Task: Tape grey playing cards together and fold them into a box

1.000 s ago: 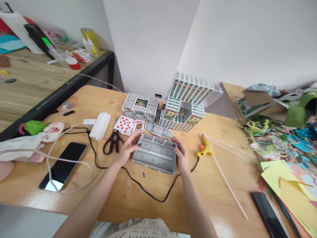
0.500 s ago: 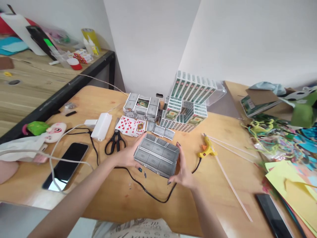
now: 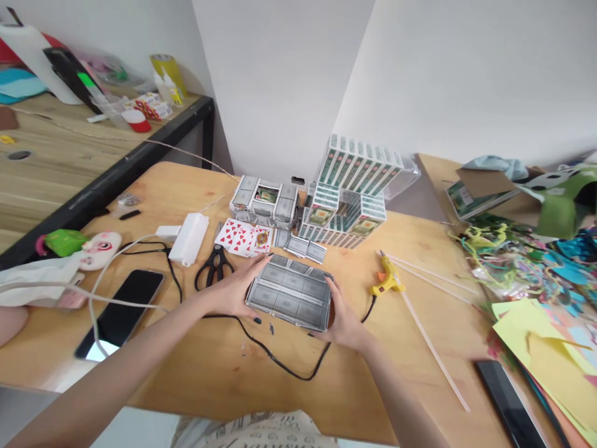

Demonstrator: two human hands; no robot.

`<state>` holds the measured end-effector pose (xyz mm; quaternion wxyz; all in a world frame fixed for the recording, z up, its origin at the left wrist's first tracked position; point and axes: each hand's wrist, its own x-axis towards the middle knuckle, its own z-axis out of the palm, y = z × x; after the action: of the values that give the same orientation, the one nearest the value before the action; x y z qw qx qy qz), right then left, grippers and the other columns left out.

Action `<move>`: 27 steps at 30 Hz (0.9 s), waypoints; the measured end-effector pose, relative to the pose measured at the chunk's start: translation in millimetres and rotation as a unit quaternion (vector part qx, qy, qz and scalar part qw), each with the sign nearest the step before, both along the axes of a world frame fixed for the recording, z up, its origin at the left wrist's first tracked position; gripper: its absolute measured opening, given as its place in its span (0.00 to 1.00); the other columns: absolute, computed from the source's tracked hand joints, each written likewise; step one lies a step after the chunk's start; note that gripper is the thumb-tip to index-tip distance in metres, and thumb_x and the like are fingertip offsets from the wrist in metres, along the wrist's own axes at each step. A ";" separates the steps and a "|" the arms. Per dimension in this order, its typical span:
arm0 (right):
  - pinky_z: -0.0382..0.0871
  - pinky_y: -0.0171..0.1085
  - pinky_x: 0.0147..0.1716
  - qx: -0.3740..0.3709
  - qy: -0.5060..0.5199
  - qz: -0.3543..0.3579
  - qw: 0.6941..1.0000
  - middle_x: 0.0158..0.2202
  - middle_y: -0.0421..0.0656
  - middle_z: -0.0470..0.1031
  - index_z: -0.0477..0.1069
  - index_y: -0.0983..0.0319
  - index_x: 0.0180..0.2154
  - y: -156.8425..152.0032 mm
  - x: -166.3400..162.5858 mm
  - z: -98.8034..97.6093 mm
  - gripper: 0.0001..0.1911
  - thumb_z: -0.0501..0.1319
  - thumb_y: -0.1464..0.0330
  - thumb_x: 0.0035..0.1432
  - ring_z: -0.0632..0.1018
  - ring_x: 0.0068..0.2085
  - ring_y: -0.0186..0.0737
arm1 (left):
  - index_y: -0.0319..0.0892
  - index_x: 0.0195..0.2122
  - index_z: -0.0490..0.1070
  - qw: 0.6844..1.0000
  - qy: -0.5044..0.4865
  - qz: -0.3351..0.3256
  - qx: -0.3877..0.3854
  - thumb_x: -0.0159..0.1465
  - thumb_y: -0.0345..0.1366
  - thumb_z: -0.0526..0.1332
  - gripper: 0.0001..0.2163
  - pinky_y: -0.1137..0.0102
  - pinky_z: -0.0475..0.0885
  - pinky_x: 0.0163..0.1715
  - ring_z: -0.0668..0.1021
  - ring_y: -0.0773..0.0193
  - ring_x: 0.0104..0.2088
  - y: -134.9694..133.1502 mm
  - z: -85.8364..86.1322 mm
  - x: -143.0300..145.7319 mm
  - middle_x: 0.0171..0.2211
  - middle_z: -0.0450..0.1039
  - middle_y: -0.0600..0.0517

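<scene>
Between my two hands is a box made of playing cards (image 3: 288, 294), its grey patterned card backs showing. My left hand (image 3: 240, 292) grips its left end, and my right hand (image 3: 340, 316) wraps round the right end. Just beyond it lie small folded card pieces (image 3: 305, 247) and face-up playing cards (image 3: 245, 238), hearts among them. Black-handled scissors (image 3: 214, 266) rest near my left hand. To the right of my right hand lies a yellow glue gun (image 3: 388, 278) with its black cord running under my hands.
Stacked card boxes (image 3: 359, 165) and another card-covered structure (image 3: 264, 202) stand at the back. A phone (image 3: 122, 311), a white power strip (image 3: 189, 239) and cables lie left. Glue sticks (image 3: 436, 351), a black phone-like slab (image 3: 510, 401), yellow paper (image 3: 543, 348) and coloured scraps (image 3: 513, 261) occupy the right.
The card box has turned and tilted slightly, showing more of its far wall. My right hand has shifted its fingers on the right end. The camera view has moved a little.
</scene>
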<state>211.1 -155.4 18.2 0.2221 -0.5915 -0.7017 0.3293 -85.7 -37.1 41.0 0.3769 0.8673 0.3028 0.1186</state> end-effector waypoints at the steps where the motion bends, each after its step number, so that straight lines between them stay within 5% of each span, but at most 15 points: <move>1: 0.51 0.51 0.59 0.006 0.001 0.002 1.000 0.64 0.56 0.39 0.32 0.61 0.63 1.7 -0.3 0.2 0.62 0.70 0.58 0.36 0.48 0.64 0.53 | 0.48 0.65 0.31 1.000 -0.011 -0.007 0.003 0.42 0.45 0.71 0.56 0.51 0.50 0.59 0.47 0.44 0.63 1.0 -2.2 -1.1 0.65 0.36 0.41; 15: 0.54 0.49 0.58 0.004 0.025 0.002 1.000 0.63 0.55 0.46 0.41 0.62 0.63 13.3 3.4 2.4 0.58 0.70 0.59 0.35 0.53 0.63 0.54 | 0.44 0.64 0.43 0.999 -0.017 -0.021 0.040 0.43 0.46 0.70 0.50 0.49 0.49 0.58 0.49 0.42 0.62 10.4 -9.9 0.4 0.62 0.48 0.38; 20: 0.57 0.49 0.57 -0.009 0.204 -0.021 0.979 0.61 0.51 0.56 0.48 0.60 0.62 21.8 11.9 29.1 0.49 0.66 0.56 0.43 0.61 0.60 0.51 | 0.46 0.61 0.51 0.971 -0.149 0.087 -0.163 0.48 0.50 0.66 0.41 0.55 0.57 0.56 0.60 0.49 0.59 10.5 7.4 10.1 0.59 0.57 0.44; 23: 0.71 0.47 0.44 -0.134 0.307 -0.089 0.938 0.51 0.50 0.70 0.55 0.58 0.59 28.0 13.2 43.0 0.35 0.54 0.49 0.54 0.76 0.45 0.47 | 0.47 0.57 0.60 0.904 -0.219 0.165 -0.328 0.59 0.55 0.52 0.28 0.60 0.63 0.52 0.65 0.53 0.57 11.0 13.2 23.6 0.54 0.66 0.47; 27: 0.74 0.44 0.27 -0.265 0.348 -0.153 0.886 0.41 0.52 0.76 0.61 0.62 0.56 38.7 7.5 49.6 0.40 0.41 0.41 0.54 0.79 0.25 0.44 | 0.47 0.56 0.62 0.852 -0.270 0.227 -0.388 0.62 0.55 0.45 0.26 0.61 0.62 0.52 0.69 0.57 0.53 2.9 6.4 35.8 0.51 0.70 0.48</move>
<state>218.6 -116.7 67.8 0.3345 -0.5754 -0.3667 0.6500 -49.9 -34.1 47.4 0.7122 0.4918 0.3988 0.3032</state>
